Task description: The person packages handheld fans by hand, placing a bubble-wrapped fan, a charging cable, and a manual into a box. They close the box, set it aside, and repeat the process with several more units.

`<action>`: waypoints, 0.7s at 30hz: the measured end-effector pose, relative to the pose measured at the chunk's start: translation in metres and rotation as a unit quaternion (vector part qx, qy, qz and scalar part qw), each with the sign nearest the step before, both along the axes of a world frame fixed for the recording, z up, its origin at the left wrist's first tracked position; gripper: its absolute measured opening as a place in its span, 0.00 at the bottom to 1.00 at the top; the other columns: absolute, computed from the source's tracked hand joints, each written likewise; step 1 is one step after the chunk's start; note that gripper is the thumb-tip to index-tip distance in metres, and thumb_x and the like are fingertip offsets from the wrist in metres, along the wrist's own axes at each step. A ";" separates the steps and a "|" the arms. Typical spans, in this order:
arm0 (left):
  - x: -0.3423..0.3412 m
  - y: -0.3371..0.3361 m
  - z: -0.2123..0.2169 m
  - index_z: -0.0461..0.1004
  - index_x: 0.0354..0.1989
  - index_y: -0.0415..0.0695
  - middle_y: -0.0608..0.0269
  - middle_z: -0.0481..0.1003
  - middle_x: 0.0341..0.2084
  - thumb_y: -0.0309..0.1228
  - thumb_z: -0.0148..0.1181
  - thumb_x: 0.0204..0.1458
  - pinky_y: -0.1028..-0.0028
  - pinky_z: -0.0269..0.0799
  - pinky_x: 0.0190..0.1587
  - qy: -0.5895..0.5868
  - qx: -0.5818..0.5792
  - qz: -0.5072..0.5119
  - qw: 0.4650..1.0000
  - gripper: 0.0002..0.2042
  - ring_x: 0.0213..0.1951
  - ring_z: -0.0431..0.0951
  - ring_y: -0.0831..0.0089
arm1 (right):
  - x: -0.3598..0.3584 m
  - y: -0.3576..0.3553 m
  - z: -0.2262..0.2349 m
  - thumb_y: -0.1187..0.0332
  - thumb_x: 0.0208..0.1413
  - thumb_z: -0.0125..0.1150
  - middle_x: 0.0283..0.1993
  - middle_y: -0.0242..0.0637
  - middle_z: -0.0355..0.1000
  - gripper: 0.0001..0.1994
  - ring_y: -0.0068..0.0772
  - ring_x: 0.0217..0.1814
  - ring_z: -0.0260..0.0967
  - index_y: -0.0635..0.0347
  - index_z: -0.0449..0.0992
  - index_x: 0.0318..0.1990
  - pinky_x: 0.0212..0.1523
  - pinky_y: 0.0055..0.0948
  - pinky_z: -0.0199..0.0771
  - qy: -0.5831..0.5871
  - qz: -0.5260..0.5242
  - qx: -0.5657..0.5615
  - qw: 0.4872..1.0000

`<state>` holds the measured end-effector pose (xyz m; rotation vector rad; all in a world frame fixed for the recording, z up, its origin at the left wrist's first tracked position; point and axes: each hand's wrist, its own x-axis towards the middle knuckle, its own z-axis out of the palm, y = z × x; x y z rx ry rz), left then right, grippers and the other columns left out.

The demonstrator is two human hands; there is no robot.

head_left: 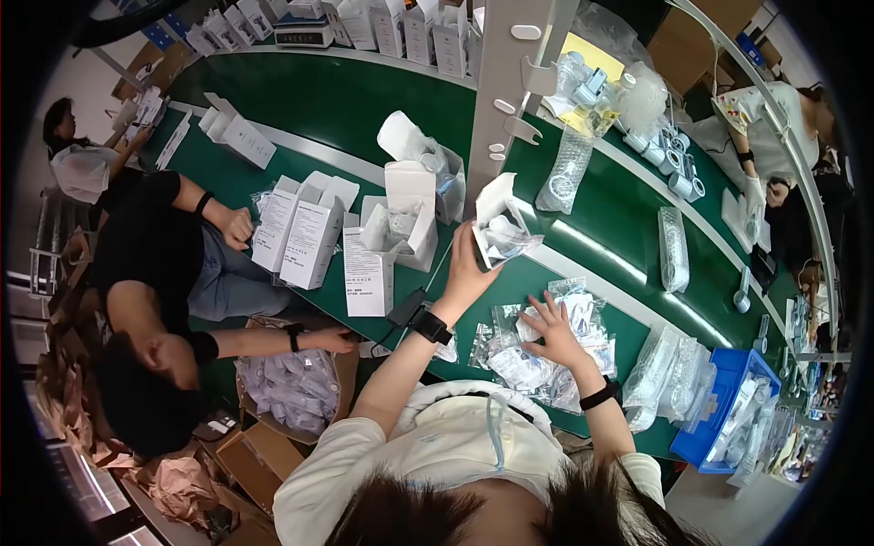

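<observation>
My left hand [466, 280] is wrapped round a small white carton [494, 196] and holds it up, tilted, over the green table. Its top flaps stand apart, and a clear plastic bag [510, 238] sticks out of the opening. My right hand [555, 337] has its fingers spread above a heap of small clear bags [519, 364] with white and bluish contents, too small to name. Whether its fingertips touch the bags, I cannot tell. Left of my hands stand an opened white carton [414, 205] with bubble wrap inside and another white carton [368, 273].
Bubble-wrapped packs [669, 373] and a blue bin [719, 409] lie to my right. A green conveyor belt [601, 237] runs beyond a grey post [510, 82]. At left a co-worker in black [146, 246] reaches by a cardboard box of bagged pieces [291, 382].
</observation>
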<state>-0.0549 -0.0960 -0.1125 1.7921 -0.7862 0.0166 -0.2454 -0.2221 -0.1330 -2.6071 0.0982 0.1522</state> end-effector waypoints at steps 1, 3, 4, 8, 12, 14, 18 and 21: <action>0.001 -0.001 -0.001 0.51 0.53 0.36 0.45 0.55 0.49 0.20 0.61 0.33 0.62 0.59 0.50 -0.001 0.004 0.007 1.000 0.35 0.51 0.59 0.50 | 0.003 0.002 0.008 0.63 0.40 0.61 0.61 0.39 0.52 0.23 0.48 0.66 0.40 0.48 0.68 0.49 0.59 0.54 0.42 -0.031 -0.018 0.010 0.999; -0.002 0.006 0.006 0.52 0.52 0.36 0.46 0.55 0.49 0.19 0.60 0.34 0.63 0.60 0.50 0.002 0.010 0.013 1.000 0.33 0.51 0.60 0.51 | 0.010 0.006 0.020 0.65 0.41 0.61 0.60 0.39 0.53 0.23 0.48 0.65 0.41 0.49 0.68 0.49 0.59 0.53 0.45 -0.058 -0.038 0.022 0.997; -0.006 0.018 0.010 0.53 0.51 0.36 0.46 0.55 0.49 0.19 0.59 0.34 0.64 0.60 0.49 0.050 0.001 -0.006 0.999 0.32 0.51 0.60 0.52 | 0.018 0.010 0.024 0.67 0.41 0.60 0.58 0.39 0.55 0.22 0.48 0.64 0.44 0.51 0.69 0.48 0.59 0.50 0.46 -0.102 -0.058 0.054 0.992; -0.014 0.090 0.010 0.57 0.49 0.38 0.49 0.59 0.45 0.19 0.60 0.35 0.71 0.63 0.44 -0.015 -0.005 0.099 0.995 0.29 0.44 0.65 0.60 | 0.050 0.023 0.046 0.74 0.41 0.58 0.54 0.41 0.60 0.19 0.47 0.60 0.50 0.57 0.70 0.45 0.58 0.42 0.51 -0.209 -0.110 0.124 0.964; 0.028 0.130 0.023 0.52 0.53 0.37 0.47 0.62 0.43 0.22 0.64 0.32 0.64 0.62 0.46 -0.162 0.206 0.352 0.899 0.36 0.42 0.64 0.52 | 0.055 0.041 0.052 0.77 0.41 0.56 0.51 0.40 0.63 0.17 0.45 0.57 0.55 0.59 0.71 0.43 0.56 0.38 0.54 -0.251 -0.122 0.140 0.950; 0.044 0.139 0.015 0.50 0.55 0.36 0.45 0.60 0.44 0.22 0.65 0.31 0.63 0.61 0.47 -0.061 0.232 0.315 0.918 0.39 0.44 0.63 0.50 | 0.053 0.049 0.053 0.78 0.41 0.56 0.49 0.40 0.64 0.16 0.44 0.55 0.57 0.59 0.71 0.41 0.54 0.38 0.56 -0.263 -0.116 0.149 0.946; 0.054 0.153 0.007 0.42 0.58 0.33 0.40 0.55 0.50 0.24 0.68 0.27 0.63 0.58 0.51 0.134 0.266 0.260 0.919 0.47 0.49 0.60 0.47 | 0.046 0.063 0.060 0.78 0.41 0.56 0.49 0.40 0.64 0.15 0.44 0.55 0.57 0.60 0.71 0.41 0.53 0.37 0.57 -0.251 -0.100 0.134 0.954; 0.032 0.164 0.018 0.39 0.59 0.32 0.40 0.53 0.53 0.23 0.68 0.28 0.65 0.54 0.55 0.101 0.131 0.353 0.921 0.49 0.53 0.58 0.52 | 0.034 0.075 0.066 0.78 0.41 0.55 0.48 0.41 0.64 0.14 0.43 0.54 0.58 0.61 0.72 0.39 0.52 0.37 0.58 -0.282 -0.143 0.163 0.935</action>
